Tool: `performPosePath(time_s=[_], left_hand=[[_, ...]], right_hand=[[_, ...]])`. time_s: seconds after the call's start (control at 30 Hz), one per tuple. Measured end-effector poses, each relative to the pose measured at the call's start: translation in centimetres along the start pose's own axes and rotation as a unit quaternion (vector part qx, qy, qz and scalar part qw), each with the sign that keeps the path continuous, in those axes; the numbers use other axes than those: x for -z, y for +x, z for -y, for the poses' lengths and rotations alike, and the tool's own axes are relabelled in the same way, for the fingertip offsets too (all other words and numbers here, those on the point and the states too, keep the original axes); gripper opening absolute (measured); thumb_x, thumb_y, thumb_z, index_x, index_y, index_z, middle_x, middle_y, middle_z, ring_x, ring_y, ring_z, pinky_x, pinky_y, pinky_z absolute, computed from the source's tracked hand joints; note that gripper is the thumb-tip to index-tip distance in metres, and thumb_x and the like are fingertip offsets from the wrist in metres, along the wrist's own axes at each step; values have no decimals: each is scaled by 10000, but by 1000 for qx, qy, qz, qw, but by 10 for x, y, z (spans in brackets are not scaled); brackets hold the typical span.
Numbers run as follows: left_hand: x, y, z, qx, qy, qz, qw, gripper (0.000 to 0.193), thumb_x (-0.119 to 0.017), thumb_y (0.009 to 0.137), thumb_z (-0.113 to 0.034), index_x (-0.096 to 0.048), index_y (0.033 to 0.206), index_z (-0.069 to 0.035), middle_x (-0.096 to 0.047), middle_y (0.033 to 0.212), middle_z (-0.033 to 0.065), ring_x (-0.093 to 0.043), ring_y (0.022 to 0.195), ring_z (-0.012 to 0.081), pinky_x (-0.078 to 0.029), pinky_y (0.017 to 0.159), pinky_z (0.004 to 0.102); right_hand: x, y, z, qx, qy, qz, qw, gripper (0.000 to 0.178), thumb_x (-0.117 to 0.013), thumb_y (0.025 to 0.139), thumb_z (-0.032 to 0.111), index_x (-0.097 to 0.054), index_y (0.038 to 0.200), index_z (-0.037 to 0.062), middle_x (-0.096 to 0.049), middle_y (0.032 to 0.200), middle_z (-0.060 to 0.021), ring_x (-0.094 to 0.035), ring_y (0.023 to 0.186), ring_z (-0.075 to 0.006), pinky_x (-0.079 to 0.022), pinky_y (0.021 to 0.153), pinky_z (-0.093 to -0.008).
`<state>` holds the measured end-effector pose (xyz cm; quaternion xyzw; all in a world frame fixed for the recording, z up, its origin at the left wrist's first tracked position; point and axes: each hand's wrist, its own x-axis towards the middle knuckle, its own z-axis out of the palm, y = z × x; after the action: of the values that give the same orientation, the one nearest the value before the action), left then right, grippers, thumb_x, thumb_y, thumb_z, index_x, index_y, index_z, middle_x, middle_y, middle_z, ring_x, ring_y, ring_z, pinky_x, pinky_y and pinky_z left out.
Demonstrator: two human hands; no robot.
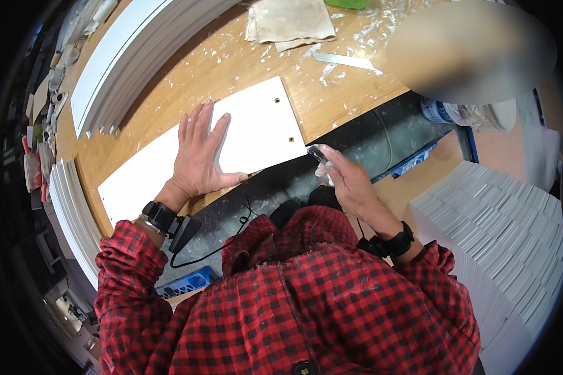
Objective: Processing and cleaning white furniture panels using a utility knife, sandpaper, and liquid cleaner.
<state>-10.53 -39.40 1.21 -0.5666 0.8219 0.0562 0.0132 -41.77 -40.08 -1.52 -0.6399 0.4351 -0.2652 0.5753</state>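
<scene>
A long white board (256, 125) lies on the wooden workbench, its near edge overhanging the bench front. Two small brass-coloured round fittings show near its right end. My left hand (200, 156) rests flat on the board with its fingers spread. At the board's near right corner, my right hand (350, 181) is closed round a small black tool (317, 154). The tool's tip meets or nearly meets the corner; its exact kind is hidden by my fingers. White residue coats those fingertips.
Stacked white boards stand at the bench's far left (119, 69) and left side (72, 206). Folded cloth (291, 22) and a flat metal blade (347, 60) lie on the bench (244, 62) among white scraps. Many white panels (500, 219) are piled at right. A blue power strip (187, 282) sits below.
</scene>
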Motion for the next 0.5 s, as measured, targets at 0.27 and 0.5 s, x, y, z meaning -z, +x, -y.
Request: performPosePath(time_s=[0.27,0.5], left_hand=[[2,0,-2,1,-21,-12,1000,1060,-604,617,-751,-342,1382,-67,-206,1435,260,-179,1343,421,-95,1098,549],[3,3,-2,-7,-19,-10,1000,1063,-603,618,-751,-345,1375,-52,-198,1438,267,-180,1342,426,-101,1092,547]], right_hand=[[-14,-13,-12,119,-152,-57,979,468,-559,815,-21,-532,1262,113,-504,820,-101,-537,724,-254,-470,654,-331],[-17,-6,-12,156,-127,-100,974,455,-577,802,-24,-562,1235,114,-502,803,-103,-531,698,-265,-456,615,-340]])
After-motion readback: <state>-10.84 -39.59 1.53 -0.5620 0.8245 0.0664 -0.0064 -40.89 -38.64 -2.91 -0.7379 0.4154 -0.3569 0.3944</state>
